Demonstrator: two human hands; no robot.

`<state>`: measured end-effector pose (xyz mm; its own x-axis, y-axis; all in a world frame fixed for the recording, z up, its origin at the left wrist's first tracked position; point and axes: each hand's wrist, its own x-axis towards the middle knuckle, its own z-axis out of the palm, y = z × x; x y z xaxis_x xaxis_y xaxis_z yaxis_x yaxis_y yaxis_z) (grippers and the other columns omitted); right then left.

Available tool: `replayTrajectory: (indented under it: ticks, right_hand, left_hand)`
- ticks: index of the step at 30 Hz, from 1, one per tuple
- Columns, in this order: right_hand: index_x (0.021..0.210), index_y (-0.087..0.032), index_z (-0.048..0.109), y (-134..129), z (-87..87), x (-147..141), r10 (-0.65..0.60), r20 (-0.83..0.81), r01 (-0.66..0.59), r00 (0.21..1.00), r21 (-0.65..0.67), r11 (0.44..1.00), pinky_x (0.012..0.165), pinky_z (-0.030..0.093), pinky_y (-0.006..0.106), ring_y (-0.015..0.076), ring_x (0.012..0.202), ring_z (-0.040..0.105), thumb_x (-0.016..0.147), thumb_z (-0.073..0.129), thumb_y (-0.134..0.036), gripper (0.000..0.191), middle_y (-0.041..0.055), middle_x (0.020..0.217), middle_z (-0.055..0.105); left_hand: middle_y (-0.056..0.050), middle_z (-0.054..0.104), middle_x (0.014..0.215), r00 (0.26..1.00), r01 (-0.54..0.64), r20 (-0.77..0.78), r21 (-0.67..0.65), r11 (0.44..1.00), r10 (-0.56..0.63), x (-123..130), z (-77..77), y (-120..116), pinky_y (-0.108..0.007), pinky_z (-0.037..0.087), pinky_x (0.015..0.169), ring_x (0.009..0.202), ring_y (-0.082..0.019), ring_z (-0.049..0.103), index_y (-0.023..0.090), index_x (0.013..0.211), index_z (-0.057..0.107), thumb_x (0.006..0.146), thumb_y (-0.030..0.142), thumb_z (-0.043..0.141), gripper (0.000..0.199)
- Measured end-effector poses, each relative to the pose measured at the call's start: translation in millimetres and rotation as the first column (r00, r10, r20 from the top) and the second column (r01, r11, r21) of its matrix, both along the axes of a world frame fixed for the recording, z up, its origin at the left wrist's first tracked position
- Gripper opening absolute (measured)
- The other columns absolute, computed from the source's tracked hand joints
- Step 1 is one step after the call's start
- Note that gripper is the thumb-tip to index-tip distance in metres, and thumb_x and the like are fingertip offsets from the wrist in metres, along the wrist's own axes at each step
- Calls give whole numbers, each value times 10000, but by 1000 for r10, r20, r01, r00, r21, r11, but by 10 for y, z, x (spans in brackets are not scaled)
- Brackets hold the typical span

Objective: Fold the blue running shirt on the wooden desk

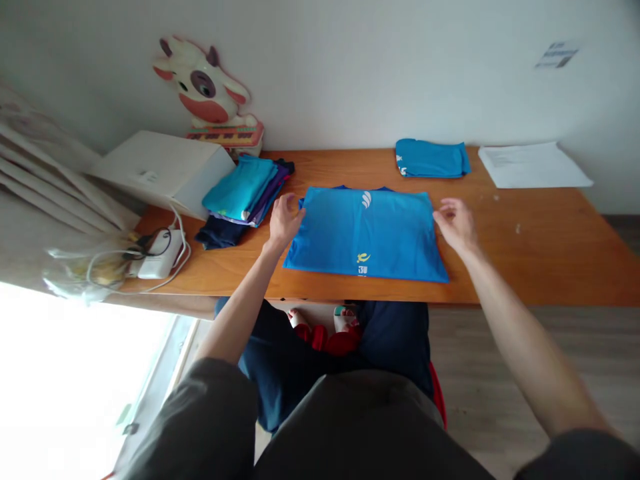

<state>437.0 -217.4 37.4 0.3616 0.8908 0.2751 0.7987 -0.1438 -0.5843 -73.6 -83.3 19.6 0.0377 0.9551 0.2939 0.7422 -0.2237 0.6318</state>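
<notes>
A bright blue shirt (pixel 367 233) with white and yellow logos lies flat, partly folded into a rectangle, on the wooden table (pixel 540 253). My left hand (pixel 285 219) rests on its left edge, fingers curled over the fabric. At the shirt's upper right corner my right hand (pixel 456 223) hovers with fingers loosely bent, touching or just off the cloth.
A folded blue shirt (pixel 433 159) lies at the back. A stack of folded clothes (pixel 245 193) sits at left beside a white box (pixel 160 170), a cow figure (pixel 205 83) and a charger with cables (pixel 157 257). White paper (pixel 533 165) lies at back right.
</notes>
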Motion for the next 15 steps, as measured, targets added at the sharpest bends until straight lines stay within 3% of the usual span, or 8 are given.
replayTrajectory:
  ticks: [4,7,11,15]
  right_hand:
    - [1164,-310,814,-1026,-243,95,21,13,-19,1000,-165,986,958,676,690,461,1019,827,975,699,-720,466,174,1093,861]
    - [1010,-387,817,-1519,-299,43,20,-21,-24,1000,-230,973,831,674,703,484,943,835,935,737,-751,380,138,1004,869]
    - [879,-421,788,-1658,-263,-84,52,-66,-67,996,-241,968,780,658,676,474,872,828,897,784,-735,314,109,898,848]
    - [987,-400,739,-1626,-238,-146,108,-149,-130,983,-147,981,720,652,604,420,848,817,993,684,-732,337,102,899,821]
  left_hand:
    - [-165,795,1386,991,-46,-132,-159,986,25,-473,-77,-832,-511,641,1113,1267,-370,790,240,1389,754,1019,513,789,462]
    - [-162,811,1288,982,-82,-184,-200,976,45,-671,-82,-1216,-497,645,1040,1167,-361,803,248,1262,805,1032,578,759,405]
    - [-109,818,1109,994,-24,-111,-237,971,-2,-677,-102,-1329,-440,627,956,1014,-308,791,264,1069,813,1009,562,745,312]
    - [-54,805,972,986,53,167,-245,968,-12,-596,-136,-1314,-365,580,801,864,-253,753,265,1032,740,1004,570,689,311]
